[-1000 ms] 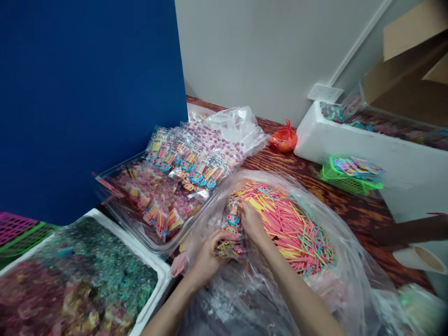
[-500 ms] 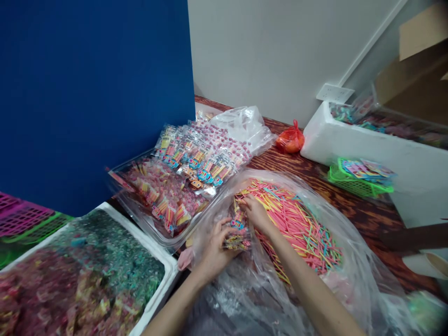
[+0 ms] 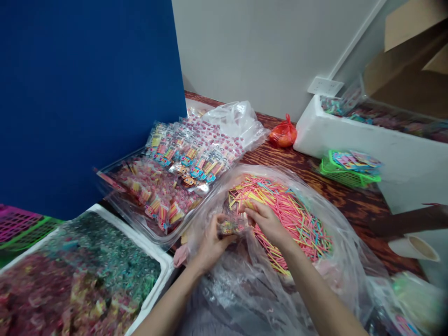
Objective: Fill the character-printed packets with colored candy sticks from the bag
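Observation:
My left hand (image 3: pixel 212 245) is closed around a small clear packet (image 3: pixel 231 227) with printed colours, its fingers curled over the far side. Just right of it, my right hand (image 3: pixel 268 223) pinches a few short yellow candy sticks (image 3: pixel 248 204), partly hidden by the fingers. Both hands are over the near left edge of a large clear plastic bag (image 3: pixel 345 233). Inside that bag lies a heap of thin pink, yellow and blue candy sticks (image 3: pixel 289 212). Left of the hands, a clear tray (image 3: pixel 164 240) holds many filled packets (image 3: pixel 164 191).
A white foam box (image 3: pixel 164 268) of wrapped sweets stands at the lower left, beside a blue panel (image 3: pixel 87 102). Further right are a red bag (image 3: pixel 283 133), a green basket (image 3: pixel 350 176), another foam box (image 3: pixel 350 133), an open carton (image 3: pixel 413 70) and a paper cup (image 3: pixel 415 247).
My right hand has drawn back slightly from the packet's mouth and now shows yellow sticks in its fingers. The packet in my left hand has tilted. The whole view has shifted a little.

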The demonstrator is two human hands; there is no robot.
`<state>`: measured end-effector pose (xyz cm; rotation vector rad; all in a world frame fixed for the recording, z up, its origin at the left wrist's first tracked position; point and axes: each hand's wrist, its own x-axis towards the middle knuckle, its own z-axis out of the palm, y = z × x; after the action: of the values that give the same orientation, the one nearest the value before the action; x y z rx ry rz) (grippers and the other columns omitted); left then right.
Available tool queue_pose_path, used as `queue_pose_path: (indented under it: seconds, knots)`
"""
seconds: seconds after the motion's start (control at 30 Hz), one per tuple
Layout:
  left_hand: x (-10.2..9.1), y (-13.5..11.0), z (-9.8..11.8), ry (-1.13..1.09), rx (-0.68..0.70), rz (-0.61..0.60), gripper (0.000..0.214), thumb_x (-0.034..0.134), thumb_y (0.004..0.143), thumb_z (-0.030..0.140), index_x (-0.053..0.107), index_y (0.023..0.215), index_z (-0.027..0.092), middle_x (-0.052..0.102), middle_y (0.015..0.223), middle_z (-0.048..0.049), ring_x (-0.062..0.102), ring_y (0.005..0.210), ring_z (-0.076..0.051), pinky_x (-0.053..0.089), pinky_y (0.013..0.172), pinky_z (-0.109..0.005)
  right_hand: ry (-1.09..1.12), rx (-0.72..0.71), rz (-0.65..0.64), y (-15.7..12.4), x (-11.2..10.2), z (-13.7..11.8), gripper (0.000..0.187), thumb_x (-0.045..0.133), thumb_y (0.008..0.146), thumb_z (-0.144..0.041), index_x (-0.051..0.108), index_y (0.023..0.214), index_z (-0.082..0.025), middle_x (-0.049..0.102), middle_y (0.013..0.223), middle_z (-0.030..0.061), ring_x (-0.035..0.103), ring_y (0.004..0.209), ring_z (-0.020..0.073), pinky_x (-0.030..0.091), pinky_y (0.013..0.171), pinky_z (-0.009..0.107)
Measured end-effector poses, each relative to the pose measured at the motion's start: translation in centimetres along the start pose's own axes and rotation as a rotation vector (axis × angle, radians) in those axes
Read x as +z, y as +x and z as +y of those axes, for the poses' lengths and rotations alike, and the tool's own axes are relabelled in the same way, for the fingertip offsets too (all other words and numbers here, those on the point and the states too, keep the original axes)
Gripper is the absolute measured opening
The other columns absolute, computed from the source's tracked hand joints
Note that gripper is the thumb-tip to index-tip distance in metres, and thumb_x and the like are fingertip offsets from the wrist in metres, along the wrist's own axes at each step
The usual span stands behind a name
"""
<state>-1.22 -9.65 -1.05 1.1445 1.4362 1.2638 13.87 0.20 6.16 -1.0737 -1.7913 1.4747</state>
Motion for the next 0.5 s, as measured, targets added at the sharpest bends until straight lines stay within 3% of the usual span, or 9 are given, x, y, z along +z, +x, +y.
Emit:
queue_pose_path:
  seconds: [0.07,0.13,0.2,0.27,0.37,0.47,0.5]
  knots:
    - [0.2,-0.1,-0.3,-0.024,0.013,0.012,0.075,0.073,0.076,0.032,0.035,0.14,0.023,0.058,0.121,-0.008,0.059,0.106,-0.022,0.047,0.093,-0.037,0.04,0.004,0.114,-1.0,0.4,0.8,0.027,0.057,0.084,-0.048,0.064,0.081,-0.022,0.05,0.062,-0.0022,0.047,0.058,0.0157,0.038,0.057,0.027]
    - [0.2,0.2,-0.4,-0.029,0.058,-0.04,0.077,0.075,0.074,0.033,0.038,0.141,0.024,0.056,0.124,-0.0089,0.057,0.109,-0.023,0.047,0.095,-0.036,0.069,0.009,0.153,-1.7,1.1,1.8,0.029,0.06,0.082,-0.05,0.064,0.077,-0.022,0.055,0.066,0.0002,0.052,0.065,0.018,0.042,0.063,0.029]
    - [0.1,0.7,-0.3,-0.001,0.107,-0.104,0.056,0.077,0.071,0.034,0.061,0.122,0.022,0.059,0.114,-0.0088,0.059,0.104,-0.024,0.049,0.091,-0.036,0.166,0.038,0.153,-2.2,1.8,2.6,0.032,0.067,0.075,-0.054,0.065,0.074,-0.022,0.06,0.072,0.0031,0.056,0.073,0.0221,0.046,0.069,0.033]
    - [-0.1,1.0,0.2,-0.015,0.123,-0.117,0.039,0.079,0.069,0.034,0.071,0.105,0.022,0.058,0.117,-0.0094,0.059,0.105,-0.025,0.049,0.092,-0.036,0.242,0.09,0.187,-2.6,1.9,2.9,0.035,0.069,0.072,-0.057,0.069,0.078,-0.022,0.06,0.07,0.004,0.056,0.07,0.0227,0.047,0.069,0.035]
    - [-0.1,0.4,1.9,-0.154,0.068,-0.151,0.038,0.082,0.065,0.031,0.072,0.1,0.022,0.063,0.118,-0.0078,0.063,0.104,-0.027,0.05,0.092,-0.038,0.378,0.122,0.319,-3.7,1.1,2.5,0.039,0.071,0.07,-0.057,0.072,0.085,-0.021,0.059,0.064,0.003,0.054,0.062,0.0192,0.047,0.061,0.03]
    - [-0.4,-1.1,5.1,-0.364,-0.046,-0.24,0.037,0.081,0.066,0.034,0.07,0.099,0.021,0.073,0.091,-0.003,0.069,0.088,-0.025,0.054,0.082,-0.035,0.585,0.195,0.433,-5.2,0.2,2.6,0.041,0.077,0.066,-0.053,0.072,0.087,-0.019,0.061,0.062,0.0013,0.056,0.061,0.0157,0.048,0.058,0.026]
    - [-0.9,-1.5,6.5,-0.404,-0.061,-0.205,0.04,0.084,0.062,0.034,0.07,0.097,0.02,0.073,0.084,-0.0022,0.07,0.083,-0.025,0.055,0.078,-0.034,0.648,0.238,0.436,-5.8,0.1,3.0,0.041,0.08,0.064,-0.051,0.071,0.086,-0.018,0.061,0.061,0.0006,0.057,0.059,0.0153,0.048,0.056,0.025]
